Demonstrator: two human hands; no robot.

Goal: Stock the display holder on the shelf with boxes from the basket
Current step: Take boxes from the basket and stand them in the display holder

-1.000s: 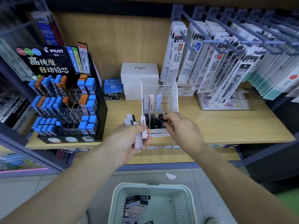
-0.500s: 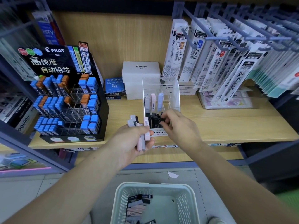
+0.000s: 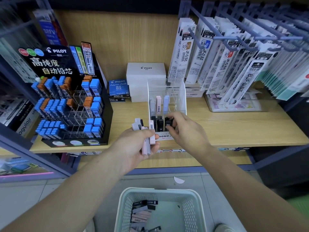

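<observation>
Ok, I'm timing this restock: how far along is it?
Done: in the display holder, pastel boxes stand in the back row, black boxes in front. In hand: the right hand pinches a black box at the front row; the left hand grips several pink and grey boxes. Left: those, plus more boxes in the basket.

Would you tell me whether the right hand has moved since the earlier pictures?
No: the right hand stays pinching a black box at the display holder's front-right slot.
</observation>
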